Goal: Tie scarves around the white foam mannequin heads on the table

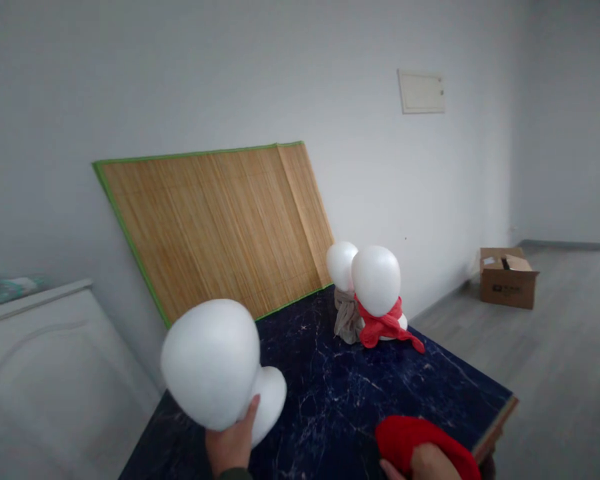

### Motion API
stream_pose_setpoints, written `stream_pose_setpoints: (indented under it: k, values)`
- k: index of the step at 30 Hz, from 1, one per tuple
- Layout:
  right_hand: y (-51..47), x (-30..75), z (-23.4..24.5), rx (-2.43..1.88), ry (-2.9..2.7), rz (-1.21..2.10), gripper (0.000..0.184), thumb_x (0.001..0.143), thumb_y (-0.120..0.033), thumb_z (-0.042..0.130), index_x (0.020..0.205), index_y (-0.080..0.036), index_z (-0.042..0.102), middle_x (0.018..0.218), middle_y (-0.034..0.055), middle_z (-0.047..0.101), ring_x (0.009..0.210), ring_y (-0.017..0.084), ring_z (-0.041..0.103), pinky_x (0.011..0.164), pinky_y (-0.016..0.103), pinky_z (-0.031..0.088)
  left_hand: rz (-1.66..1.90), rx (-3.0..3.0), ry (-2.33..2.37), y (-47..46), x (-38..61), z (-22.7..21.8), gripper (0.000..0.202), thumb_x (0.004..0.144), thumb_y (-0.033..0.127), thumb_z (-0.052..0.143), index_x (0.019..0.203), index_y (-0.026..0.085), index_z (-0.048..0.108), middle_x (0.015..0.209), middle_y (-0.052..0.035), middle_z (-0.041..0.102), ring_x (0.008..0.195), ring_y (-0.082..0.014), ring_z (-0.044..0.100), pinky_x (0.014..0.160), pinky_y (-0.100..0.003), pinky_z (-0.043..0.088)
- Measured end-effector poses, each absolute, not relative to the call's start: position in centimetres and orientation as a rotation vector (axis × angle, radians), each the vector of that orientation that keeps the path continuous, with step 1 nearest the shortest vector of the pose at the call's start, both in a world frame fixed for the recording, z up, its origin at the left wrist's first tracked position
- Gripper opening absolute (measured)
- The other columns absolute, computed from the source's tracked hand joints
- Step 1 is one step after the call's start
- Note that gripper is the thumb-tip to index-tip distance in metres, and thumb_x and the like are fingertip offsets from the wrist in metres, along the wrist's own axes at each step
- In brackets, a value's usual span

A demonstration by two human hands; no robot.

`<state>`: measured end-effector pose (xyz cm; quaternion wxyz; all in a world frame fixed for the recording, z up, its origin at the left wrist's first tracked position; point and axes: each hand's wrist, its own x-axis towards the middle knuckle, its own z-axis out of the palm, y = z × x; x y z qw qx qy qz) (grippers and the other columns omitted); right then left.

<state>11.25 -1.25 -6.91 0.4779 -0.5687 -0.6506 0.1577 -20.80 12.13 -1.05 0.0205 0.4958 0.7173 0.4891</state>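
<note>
Fingers first: the left hand point(229, 445) has its thumb pressed up against the white foam mannequin head point(215, 365), the other fingers hidden behind it but evidently wrapped round the neck end, so the head is held tipped over above the near edge of the dark marbled surface point(330, 393). Down at the bottom right, the right hand point(427, 463) sits closed on a bright red cloth point(405, 437), bunched low over the surface, though the fingers themselves are cut off by the frame edge. That foam head looks very light and stiff, with a smooth, slightly grippy skin; I'd judge it dents easily under a hard pinch, so the narrow neck or the flared base is the sensible place to take it, just where the hand has it. The cloth looks soft and limp and can be gathered anywhere. Further back, two more foam heads stand upright, touching: the nearer one point(376, 280) wears a red scarf point(387, 328), the one behind point(341, 265) a beige scarf point(347, 315). Count: three heads, two tied scarves, one loose red cloth. Behind them a bamboo mat point(215, 227) leans on the wall, and one cardboard box point(507, 277) sits on the floor far right.
</note>
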Motion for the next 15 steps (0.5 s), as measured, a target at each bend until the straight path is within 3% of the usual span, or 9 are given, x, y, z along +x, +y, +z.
stream_pose_setpoints:
  k: [3,6,9,12,15]
  values:
    - [-1.3,11.5,-7.1,-1.381,-1.504,0.446,0.034,0.070,-0.059,0.068,0.066,-0.025,0.068,0.063,0.0042,0.062,0.070,0.024,0.060,0.061,0.032,0.047,1.333,1.692,2.189,7.7,-17.4,-2.3,0.054,0.076,0.044,0.059,0.121,0.015,0.059,0.118,-0.0099,0.067,0.126,-0.0283,0.051,0.113,-0.042,0.036]
    - [-1.6,11.6,-6.6,-1.381,-1.258,0.618,0.048,0.062,-0.066,0.068,0.052,-0.021,0.056,0.053,0.0029,0.054,0.055,0.018,0.050,0.056,0.031,0.041,1.086,1.876,2.251,3.4,-15.6,-4.0,0.049,0.077,0.045,0.060,0.119,0.020,0.061,0.113,-0.0082,0.069,0.125,-0.0297,0.052,0.111,-0.045,0.038]
    - [-3.0,11.6,-4.5,-1.151,-1.029,1.053,0.059,0.068,-0.075,0.057,0.057,-0.018,0.054,0.051,-0.0006,0.047,0.047,0.011,0.040,0.049,0.026,0.033,0.873,1.865,2.396,0.0,-14.2,-5.5,0.055,0.077,0.052,0.059,0.123,0.020,0.059,0.112,-0.0108,0.069,0.121,-0.0319,0.055,0.103,-0.046,0.047]
    - [-5.7,12.4,-1.4,-0.775,-0.888,1.512,0.061,0.079,-0.073,0.048,0.069,-0.014,0.059,0.045,-0.0050,0.038,0.041,0.006,0.029,0.044,0.020,0.023,0.823,1.743,2.492,-1.7,-12.8,-5.9,0.068,0.079,0.062,0.052,0.126,0.013,0.056,0.113,-0.0175,0.067,0.114,-0.0345,0.059,0.093,-0.046,0.053]
    - [-8.3,14.4,1.5,-0.484,-0.747,1.845,0.053,0.079,-0.067,0.055,0.071,-0.014,0.056,0.042,-0.0076,0.034,0.037,0.004,0.021,0.039,0.017,0.016,0.842,1.819,2.425,-2.4,-12.0,-5.2,0.060,0.082,0.057,0.049,0.120,0.010,0.059,0.115,-0.0187,0.066,0.118,-0.0329,0.056,0.101,-0.042,0.047]
